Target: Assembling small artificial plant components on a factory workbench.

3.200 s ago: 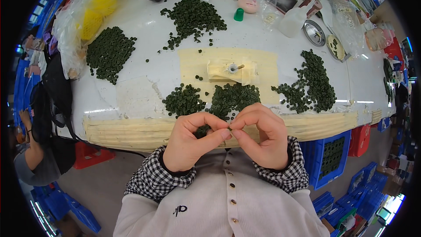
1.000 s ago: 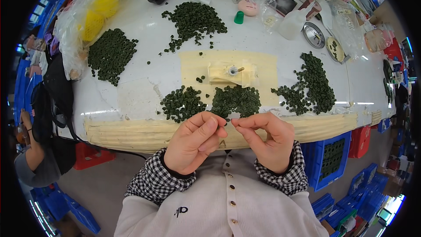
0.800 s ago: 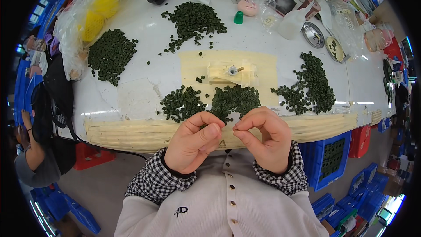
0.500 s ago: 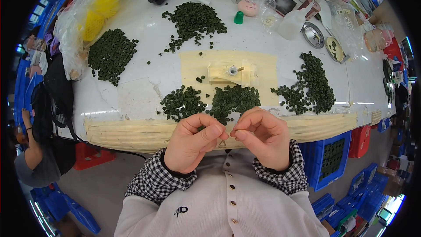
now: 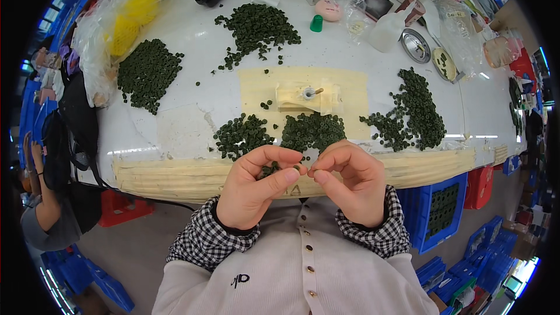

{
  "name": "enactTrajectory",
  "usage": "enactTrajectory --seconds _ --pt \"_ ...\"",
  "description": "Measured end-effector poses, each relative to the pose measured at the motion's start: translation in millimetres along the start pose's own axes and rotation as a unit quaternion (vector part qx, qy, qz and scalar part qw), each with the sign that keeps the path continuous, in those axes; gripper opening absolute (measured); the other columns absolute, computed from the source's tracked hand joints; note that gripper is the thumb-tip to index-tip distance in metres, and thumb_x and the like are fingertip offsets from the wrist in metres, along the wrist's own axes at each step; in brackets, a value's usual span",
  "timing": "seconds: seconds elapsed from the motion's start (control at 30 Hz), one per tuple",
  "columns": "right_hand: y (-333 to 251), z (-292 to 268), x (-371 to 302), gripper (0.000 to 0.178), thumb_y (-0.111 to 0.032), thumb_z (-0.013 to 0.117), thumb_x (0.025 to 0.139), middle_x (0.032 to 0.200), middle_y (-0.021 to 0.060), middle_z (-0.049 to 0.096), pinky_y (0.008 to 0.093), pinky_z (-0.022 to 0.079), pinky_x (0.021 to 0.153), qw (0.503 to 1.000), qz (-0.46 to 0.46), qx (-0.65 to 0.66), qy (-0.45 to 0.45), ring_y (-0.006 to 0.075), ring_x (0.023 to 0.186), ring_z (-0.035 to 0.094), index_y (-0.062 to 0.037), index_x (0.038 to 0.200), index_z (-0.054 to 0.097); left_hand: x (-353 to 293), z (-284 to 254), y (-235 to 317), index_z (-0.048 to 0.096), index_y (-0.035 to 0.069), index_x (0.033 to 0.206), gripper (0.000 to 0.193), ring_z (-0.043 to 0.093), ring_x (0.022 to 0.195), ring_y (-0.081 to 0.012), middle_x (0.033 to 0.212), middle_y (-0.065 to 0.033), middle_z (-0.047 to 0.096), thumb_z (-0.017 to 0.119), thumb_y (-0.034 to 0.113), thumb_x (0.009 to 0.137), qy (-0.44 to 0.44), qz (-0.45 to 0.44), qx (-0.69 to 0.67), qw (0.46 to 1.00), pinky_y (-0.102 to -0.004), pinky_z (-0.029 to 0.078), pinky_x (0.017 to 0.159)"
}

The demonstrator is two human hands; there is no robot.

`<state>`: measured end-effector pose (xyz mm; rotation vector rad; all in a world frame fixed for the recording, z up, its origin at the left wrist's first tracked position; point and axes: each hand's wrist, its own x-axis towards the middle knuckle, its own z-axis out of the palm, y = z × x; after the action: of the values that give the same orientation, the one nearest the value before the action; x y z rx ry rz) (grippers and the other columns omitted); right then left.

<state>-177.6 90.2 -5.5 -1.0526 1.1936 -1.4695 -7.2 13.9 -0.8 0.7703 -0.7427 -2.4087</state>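
Note:
My left hand [image 5: 251,189] is closed in a pinch at the table's near edge, with a small dark green part [image 5: 297,168] at its thumb and fingertips. More green parts [image 5: 268,170] show in the gap behind its thumb; whether they lie in the hand or on the table I cannot tell. Almost touching those fingertips, my right hand [image 5: 356,184] has thumb and forefinger pressed together, and anything in that pinch is too small to make out. Just beyond the hands lie two heaps of the small round parts, a left heap [image 5: 242,136] and a middle heap [image 5: 315,131].
A taped block with an upright pin [image 5: 309,93] stands on tan tape. Further heaps lie at the right [image 5: 421,111], far middle [image 5: 259,26] and far left [image 5: 149,76]. A green cap [image 5: 316,23] and clear bags sit farther back. A blue crate [image 5: 437,213] stands below at the right.
The left thumb and forefinger have parted slightly, and a green part now shows at their tips. Both hands stay in nearly the same place.

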Motion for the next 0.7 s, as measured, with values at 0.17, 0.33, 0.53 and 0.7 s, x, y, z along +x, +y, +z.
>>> enactTrajectory --seconds 0.17,0.33,0.53,0.7 --pt "-3 2 2 0.011 0.006 0.064 0.075 0.085 0.0084 0.06 0.0235 0.048 0.068 0.994 -0.062 -0.093 0.013 0.0138 0.075 0.06 0.002 0.085 0.062 0 -8 -3 0.061 0.001 0.104 0.017 0.046 0.063 -0.0023 0.092 -0.008 0.065 0.058 0.006 0.089 -0.041 -0.003 -0.013 0.999 -0.0166 0.034 0.052" --pt "-5 6 4 0.013 0.006 0.065 0.071 0.081 0.0088 0.062 0.025 0.048 0.063 0.976 -0.122 -0.174 0.04 0.0164 0.071 0.06 0.0003 0.082 0.063 1 -7 -8 0.062 0.0 0.105 0.018 0.038 0.056 -0.001 0.088 -0.0073 0.065 0.057 0.01 0.09 -0.026 0.003 0.008 1.0 -0.0169 0.029 0.048" --pt "-6 12 5 0.014 0.006 0.068 0.07 0.079 0.0088 0.061 0.0256 0.048 0.058 0.954 -0.168 -0.239 0.069 0.0174 0.068 0.061 -0.0002 0.081 0.063 0 -7 -10 0.062 -0.001 0.104 0.019 0.035 0.052 -0.0005 0.085 -0.0053 0.065 0.055 0.011 0.091 -0.017 -0.01 0.02 1.0 -0.0165 0.027 0.046" --pt "-9 12 5 0.015 0.006 0.069 0.069 0.078 0.0083 0.059 0.0253 0.048 0.056 0.943 -0.181 -0.273 0.059 0.0175 0.066 0.06 -0.0009 0.081 0.064 -1 -5 -9 0.062 -0.002 0.103 0.018 0.033 0.052 -0.0005 0.08 -0.0026 0.063 0.055 0.01 0.092 0.001 -0.021 0.031 0.999 -0.0168 0.026 0.045"
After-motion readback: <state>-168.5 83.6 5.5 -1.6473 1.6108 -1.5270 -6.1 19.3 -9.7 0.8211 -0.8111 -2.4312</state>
